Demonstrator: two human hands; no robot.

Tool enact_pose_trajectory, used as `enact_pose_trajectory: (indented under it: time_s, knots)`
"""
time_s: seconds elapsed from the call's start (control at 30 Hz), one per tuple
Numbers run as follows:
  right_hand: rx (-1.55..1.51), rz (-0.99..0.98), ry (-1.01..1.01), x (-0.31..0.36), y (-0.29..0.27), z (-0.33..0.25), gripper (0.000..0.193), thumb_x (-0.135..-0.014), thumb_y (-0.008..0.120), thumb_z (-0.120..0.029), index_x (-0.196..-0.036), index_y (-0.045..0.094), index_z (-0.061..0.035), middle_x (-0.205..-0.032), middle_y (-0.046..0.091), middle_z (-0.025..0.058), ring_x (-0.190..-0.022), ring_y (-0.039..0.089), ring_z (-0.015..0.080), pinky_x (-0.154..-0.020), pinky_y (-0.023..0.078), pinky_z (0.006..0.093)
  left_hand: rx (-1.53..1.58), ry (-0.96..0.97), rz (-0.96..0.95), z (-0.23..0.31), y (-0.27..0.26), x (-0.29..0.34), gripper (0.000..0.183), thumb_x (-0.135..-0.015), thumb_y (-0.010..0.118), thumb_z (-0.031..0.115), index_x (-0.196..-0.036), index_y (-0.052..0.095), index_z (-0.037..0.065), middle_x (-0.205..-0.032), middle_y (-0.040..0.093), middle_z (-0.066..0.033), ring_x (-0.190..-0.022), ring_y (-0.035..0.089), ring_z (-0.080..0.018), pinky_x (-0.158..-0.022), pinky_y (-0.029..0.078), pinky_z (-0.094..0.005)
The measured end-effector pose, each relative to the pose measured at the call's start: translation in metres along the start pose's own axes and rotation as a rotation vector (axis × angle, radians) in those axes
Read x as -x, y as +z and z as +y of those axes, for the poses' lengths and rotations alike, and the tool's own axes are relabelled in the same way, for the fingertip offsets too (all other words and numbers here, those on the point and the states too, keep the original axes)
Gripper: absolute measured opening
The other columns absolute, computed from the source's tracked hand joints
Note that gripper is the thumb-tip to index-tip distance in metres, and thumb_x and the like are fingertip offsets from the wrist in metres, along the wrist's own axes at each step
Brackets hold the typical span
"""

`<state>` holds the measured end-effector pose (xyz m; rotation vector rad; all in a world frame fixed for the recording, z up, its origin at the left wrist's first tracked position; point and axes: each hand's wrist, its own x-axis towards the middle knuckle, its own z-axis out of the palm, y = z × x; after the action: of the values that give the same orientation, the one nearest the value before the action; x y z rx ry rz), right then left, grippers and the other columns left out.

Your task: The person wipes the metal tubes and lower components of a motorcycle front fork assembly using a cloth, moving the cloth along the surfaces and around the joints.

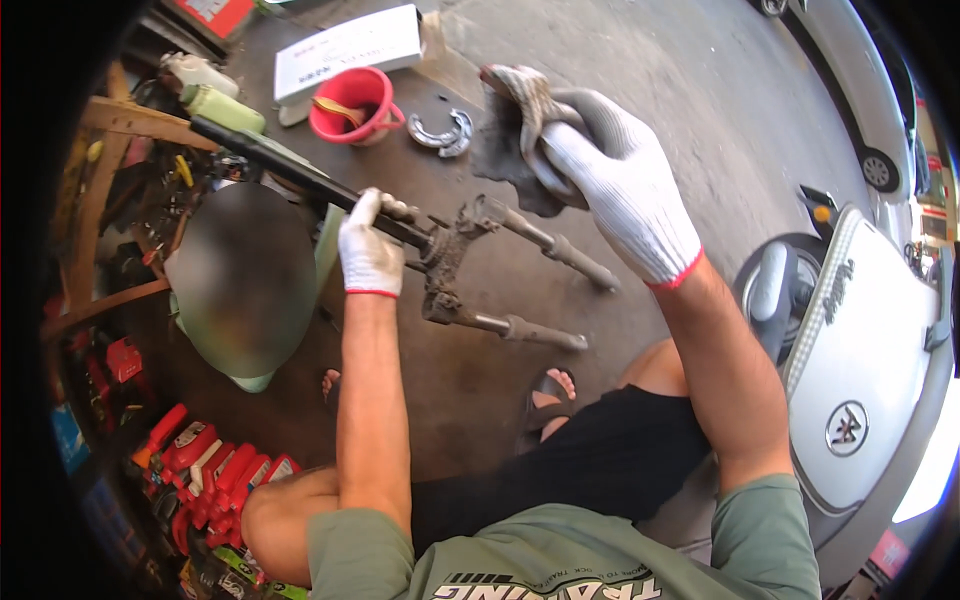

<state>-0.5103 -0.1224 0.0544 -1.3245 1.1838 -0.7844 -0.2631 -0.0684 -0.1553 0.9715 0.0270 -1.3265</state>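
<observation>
My left hand [371, 248], in a white knit glove with a dirtied thumb and fingers, is closed round the long dark stem of a scooter front fork [440, 268]. The stem slants up to the left. Grime cakes the fork's crown, and its two legs point to the right, held above the floor. In my right hand [628, 185], also gloved in white, a dark, stained rag [512, 150] is bunched up. It hangs above the upper fork leg, apart from it as far as I can see. The fingers behind the rag are partly hidden.
Beyond the fork stand a red bucket [352, 106] with a tan-handled tool inside, a white box [348, 52] and curved metal parts [442, 133]. A wooden rack [150, 122] and several red bottles [215, 470] line the left. A pale scooter [860, 370] stands close on my right.
</observation>
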Motion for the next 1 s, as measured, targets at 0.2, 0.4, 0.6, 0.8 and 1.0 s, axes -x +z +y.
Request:
enact_pose_trajectory:
  time_s: [0.2, 0.4, 0.6, 0.8, 1.0]
  knots:
    - [0.159, 0.052, -0.2, 0.001, -0.003, 0.012, 0.036, -0.095, 0.063, -0.021, -0.12, 0.067, 0.0052, -0.1, 0.073, 0.0157, -0.087, 0.07, 0.0189, -0.08, 0.056, 0.0323, 0.053, 0.027, -0.106, 0.0, -0.002, 0.011, 0.006, -0.099, 0.061, 0.01, -0.095, 0.057, 0.008, -0.081, 0.059, -0.0048, -0.074, 0.06, -0.0226, -0.081, 0.055, -0.0469]
    - [0.224, 0.017, -0.213, -0.008, -0.002, 0.017, 0.035, -0.095, 0.062, -0.02, -0.119, 0.067, 0.0051, -0.1, 0.074, 0.0156, -0.087, 0.07, 0.019, -0.08, 0.056, 0.0329, 0.026, 0.033, -0.076, 0.003, 0.006, 0.024, 0.007, -0.1, 0.062, 0.012, -0.098, 0.058, 0.008, -0.083, 0.06, -0.0049, -0.075, 0.06, -0.0223, -0.081, 0.055, -0.0453]
    - [0.122, -0.056, -0.063, 0.001, 0.002, 0.01, 0.034, -0.095, 0.061, -0.02, -0.118, 0.067, 0.0044, -0.098, 0.073, 0.0148, -0.084, 0.07, 0.0167, -0.078, 0.056, 0.0313, 0.07, 0.053, -0.08, 0.006, 0.002, 0.023, 0.01, -0.101, 0.063, 0.016, -0.099, 0.057, 0.008, -0.081, 0.057, -0.0033, -0.073, 0.057, -0.0197, -0.081, 0.054, -0.0443]
    - [0.3, -0.05, -0.054, 0.013, -0.009, 0.031, 0.03, -0.096, 0.061, -0.016, -0.118, 0.067, 0.0029, -0.097, 0.073, 0.0127, -0.085, 0.068, 0.0145, -0.079, 0.055, 0.0298, 0.09, 0.051, -0.069, 0.002, -0.002, 0.024, 0.011, -0.102, 0.062, 0.017, -0.097, 0.057, 0.008, -0.08, 0.056, -0.0026, -0.071, 0.055, -0.0191, -0.081, 0.053, -0.0433]
    - [0.594, -0.239, 0.108, 0.018, -0.033, 0.065, 0.033, -0.095, 0.062, -0.023, -0.118, 0.067, -0.0005, -0.102, 0.072, 0.0166, -0.091, 0.069, 0.0229, -0.084, 0.054, 0.0342, 0.103, 0.053, -0.068, 0.001, -0.011, 0.026, 0.013, -0.101, 0.064, 0.017, -0.096, 0.059, 0.007, -0.079, 0.057, -0.003, -0.072, 0.057, -0.02, -0.082, 0.053, -0.0433]
